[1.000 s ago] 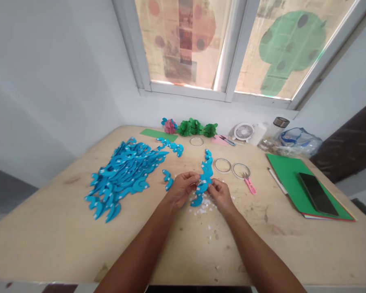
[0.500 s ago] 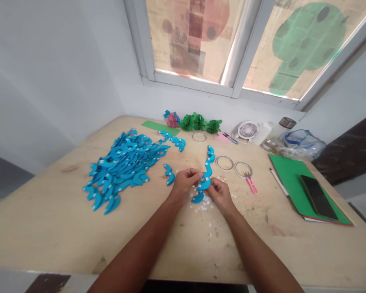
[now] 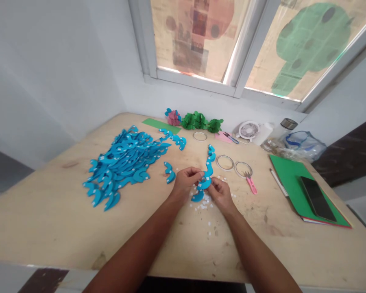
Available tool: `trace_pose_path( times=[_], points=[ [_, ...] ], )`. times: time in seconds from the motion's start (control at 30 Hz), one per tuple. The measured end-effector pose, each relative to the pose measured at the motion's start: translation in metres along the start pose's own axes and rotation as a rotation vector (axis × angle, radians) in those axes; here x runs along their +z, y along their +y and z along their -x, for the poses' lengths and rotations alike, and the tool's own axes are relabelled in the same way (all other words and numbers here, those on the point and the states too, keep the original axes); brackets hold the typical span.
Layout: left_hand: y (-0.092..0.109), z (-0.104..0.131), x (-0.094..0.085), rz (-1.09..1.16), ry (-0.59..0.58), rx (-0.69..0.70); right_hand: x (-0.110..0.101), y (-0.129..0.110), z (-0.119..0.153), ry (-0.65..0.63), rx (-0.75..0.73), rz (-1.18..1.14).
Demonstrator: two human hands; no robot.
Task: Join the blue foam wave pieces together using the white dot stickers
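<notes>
A strip of curved blue paper pieces (image 3: 209,165) with small white squares on it runs away from me between my hands. My left hand (image 3: 184,182) pinches its left edge near the middle. On the other side, the fingers of my right hand (image 3: 221,192) are closed on the edge of the same strip, a little nearer to me. Small white paper bits (image 3: 205,203) lie scattered under and around the strip. Just left of my left hand rests a separate blue paper piece (image 3: 170,173). The fingertips are partly hidden by the paper.
A large pile of blue paper pieces (image 3: 125,156) covers the left side. Metal rings (image 3: 225,162) and pink snips (image 3: 251,184) lie to the right. Farther right is a green folder (image 3: 288,175) with a phone (image 3: 317,198). Green paper decorations (image 3: 199,120) and a small fan (image 3: 248,130) stand behind.
The view has shifted slightly. Both hands stay on the blue paper strip, with almost no movement.
</notes>
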State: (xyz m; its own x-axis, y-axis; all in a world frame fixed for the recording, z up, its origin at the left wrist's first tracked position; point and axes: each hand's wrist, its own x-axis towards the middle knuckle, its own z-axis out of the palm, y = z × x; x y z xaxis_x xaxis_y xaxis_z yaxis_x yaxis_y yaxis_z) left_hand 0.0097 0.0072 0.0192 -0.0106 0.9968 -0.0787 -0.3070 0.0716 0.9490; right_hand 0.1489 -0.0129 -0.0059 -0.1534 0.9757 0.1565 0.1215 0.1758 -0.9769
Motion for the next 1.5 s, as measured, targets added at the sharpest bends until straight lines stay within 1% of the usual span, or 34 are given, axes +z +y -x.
trace_pose_path(
  times=[0.33, 0.47, 0.63, 0.87, 1.0, 1.17, 1.5],
  points=[
    [0.0, 0.0, 0.001, 0.001, -0.004, -0.017, -0.001, -0.006, 0.001, -0.007, -0.007, 0.026],
    [0.003, 0.0, 0.0, -0.018, -0.006, -0.019, 0.0, -0.009, 0.001, -0.011, -0.018, 0.037],
    [0.007, -0.001, -0.004, -0.037, -0.044, -0.027, 0.0, -0.008, 0.001, -0.022, -0.019, 0.031],
    [0.006, -0.003, -0.008, -0.051, -0.077, -0.033, -0.001, -0.005, 0.002, -0.029, -0.013, 0.035],
    [0.006, -0.002, -0.007, -0.045, -0.065, -0.046, -0.001, -0.007, 0.002, -0.039, -0.018, 0.03],
    [0.005, -0.001, -0.006, -0.046, -0.078, -0.038, -0.002, -0.008, 0.003, -0.048, -0.031, 0.047],
    [0.012, 0.003, -0.003, -0.063, -0.07, -0.013, -0.003, -0.008, 0.002, -0.049, -0.038, 0.057]
  ],
)
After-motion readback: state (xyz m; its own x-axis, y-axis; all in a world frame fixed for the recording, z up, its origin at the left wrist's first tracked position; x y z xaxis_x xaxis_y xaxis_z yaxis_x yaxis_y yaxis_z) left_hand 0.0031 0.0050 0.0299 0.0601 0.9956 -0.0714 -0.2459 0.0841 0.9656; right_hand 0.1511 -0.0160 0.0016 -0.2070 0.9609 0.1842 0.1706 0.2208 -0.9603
